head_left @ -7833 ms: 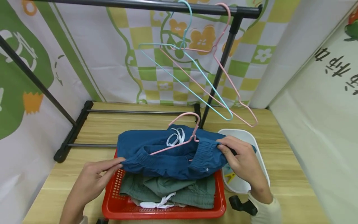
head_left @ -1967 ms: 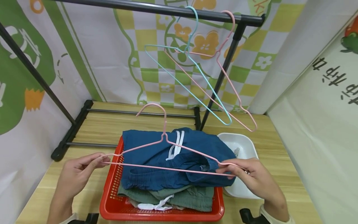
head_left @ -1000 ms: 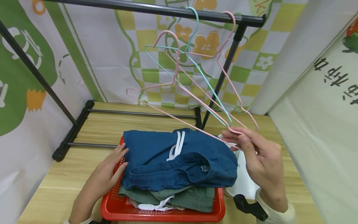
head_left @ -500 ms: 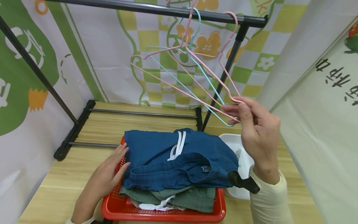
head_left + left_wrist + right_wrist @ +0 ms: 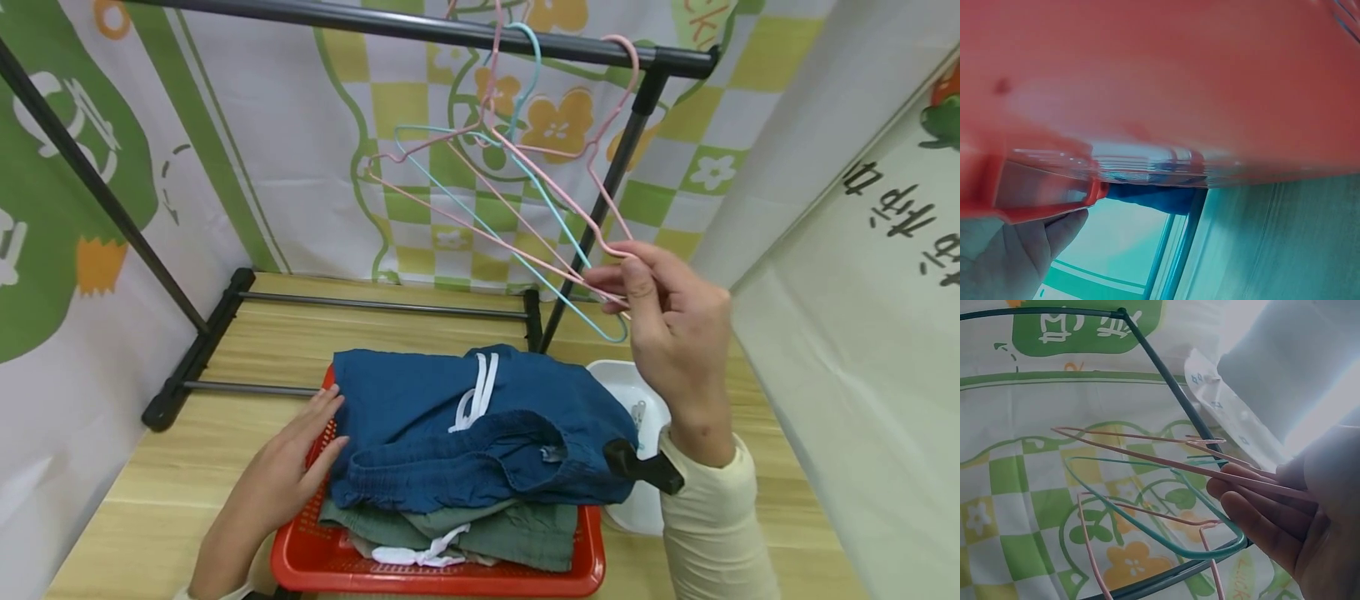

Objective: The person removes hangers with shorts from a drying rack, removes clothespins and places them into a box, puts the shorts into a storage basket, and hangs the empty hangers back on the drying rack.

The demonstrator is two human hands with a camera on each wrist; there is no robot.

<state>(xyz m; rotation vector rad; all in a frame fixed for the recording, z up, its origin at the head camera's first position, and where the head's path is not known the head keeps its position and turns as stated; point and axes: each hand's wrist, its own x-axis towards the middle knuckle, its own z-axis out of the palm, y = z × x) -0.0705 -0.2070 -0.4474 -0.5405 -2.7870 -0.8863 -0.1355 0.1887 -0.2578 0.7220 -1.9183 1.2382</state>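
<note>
My right hand (image 5: 678, 333) pinches the lower right corner of a pink clothes hanger (image 5: 540, 172), raised in front of the rack; its hook overlaps the black top bar (image 5: 337, 27) in the head view. In the right wrist view the hanger's wire (image 5: 1166, 464) runs out between thumb and fingers. My left hand (image 5: 277, 467) rests with extended fingers at the left rim of the red basket (image 5: 442, 581), fingertips at the edge of folded blue drawstring pants (image 5: 405, 383). The left wrist view shows part of that hand (image 5: 1029, 250) under the basket's rim.
A teal hanger (image 5: 537, 67) and a second pink hanger (image 5: 636, 67) hang near the bar's right end. Green clothing (image 5: 525, 533) lies beneath the blue pants. A white bin (image 5: 645, 508) with small items stands right of the basket.
The pink hanger came out of the blue pants' waistband, and both hands held it. Then my left hand let go and went to the basket, while my right hand lifted the hanger up to the bar.
</note>
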